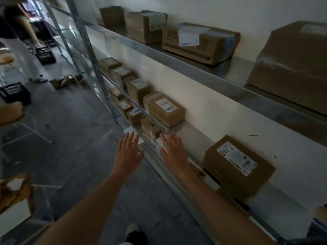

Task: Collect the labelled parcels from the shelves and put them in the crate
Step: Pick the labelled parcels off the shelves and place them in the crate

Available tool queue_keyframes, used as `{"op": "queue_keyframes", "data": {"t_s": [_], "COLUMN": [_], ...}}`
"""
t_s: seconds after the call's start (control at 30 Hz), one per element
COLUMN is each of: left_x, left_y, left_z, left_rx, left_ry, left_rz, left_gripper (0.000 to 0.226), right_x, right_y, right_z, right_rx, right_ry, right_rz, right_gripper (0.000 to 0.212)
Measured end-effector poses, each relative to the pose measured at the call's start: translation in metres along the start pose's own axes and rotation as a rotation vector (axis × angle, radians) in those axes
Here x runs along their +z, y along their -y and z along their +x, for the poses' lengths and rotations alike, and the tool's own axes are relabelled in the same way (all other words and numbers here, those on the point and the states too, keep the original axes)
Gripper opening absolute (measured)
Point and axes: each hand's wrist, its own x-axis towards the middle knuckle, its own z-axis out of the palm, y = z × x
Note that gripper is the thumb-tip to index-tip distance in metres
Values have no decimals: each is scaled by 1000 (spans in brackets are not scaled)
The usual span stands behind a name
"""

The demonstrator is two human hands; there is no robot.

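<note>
Both my arms reach out in front of a metal shelf rack. My left hand [128, 153] is flat and empty over the floor, just left of the shelf edge. My right hand [174, 150] is spread over the front edge of the middle shelf [191, 133], holding nothing. A brown labelled parcel [164, 109] lies on that shelf beyond my right hand. A bigger labelled parcel [238, 165] sits to the right of it. Several smaller labelled parcels [137, 87] stand farther along the shelf and on the shelf below. A black crate [16, 92] is on the floor at far left.
The top shelf [194, 68] carries several larger cardboard boxes [200, 42]. Another person [17, 32] stands at the far end of the aisle beside a second black crate [46, 54]. Loose packages [67, 81] lie on the grey floor. Torn cardboard [16, 188] sits at lower left.
</note>
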Motion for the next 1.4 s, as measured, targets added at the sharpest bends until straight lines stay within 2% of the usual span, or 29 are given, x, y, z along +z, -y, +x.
{"op": "queue_keyframes", "data": {"t_s": [0.17,0.33,0.4,0.47,0.53,0.67,0.93,1.1,1.4], "left_x": [-2,-13,-19,-26,-29,-30,-22,-3,2], "left_y": [52,121,154,189,226,289,344,377,456], "left_z": [28,79,99,116,129,149,232,299,401], "left_rx": [11,-8,-28,-46,-86,-192,-207,-213,-262], "left_ry": [-4,-12,-17,-11,-12,0,18,87,153], "left_rz": [67,83,84,82,69,16,-12,0,18], "left_gripper": [78,70,74,81,74,70,71,70,68], "right_x": [33,74,92,114,139,181,229,254,301], "right_y": [22,63,85,106,120,135,157,157,154], "right_z": [50,124,158,186,206,239,348,426,560], "right_rx": [-9,-19,-8,46,93,124,107,98,116], "right_ry": [47,92,119,152,186,291,319,336,448], "right_rz": [1,3,-23,-6,12,-15,39,32,-2], "right_gripper": [54,57,60,66,79,66,65,65,66]}}
